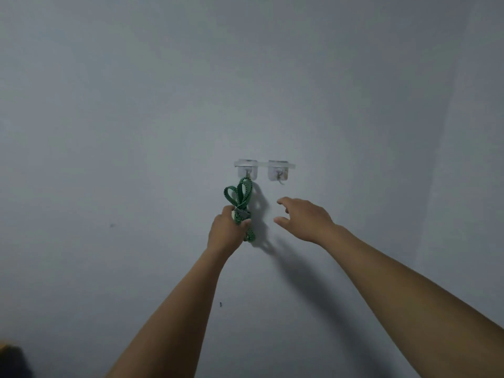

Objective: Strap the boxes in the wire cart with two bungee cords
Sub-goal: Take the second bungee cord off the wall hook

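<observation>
A green bungee cord (240,195) with black flecks hangs in a bundled loop from the left of two clear stick-on wall hooks (246,169). My left hand (227,231) is closed around the bundle's middle, and the cord's lower end pokes out below my fingers. The right wall hook (278,171) carries nothing. My right hand (302,218) hovers below that hook with fingers spread, holding nothing. The wire cart and the boxes are out of sight.
A plain pale grey wall (136,132) fills almost the whole view. A dark object with a bit of orange (11,358) shows at the bottom left corner.
</observation>
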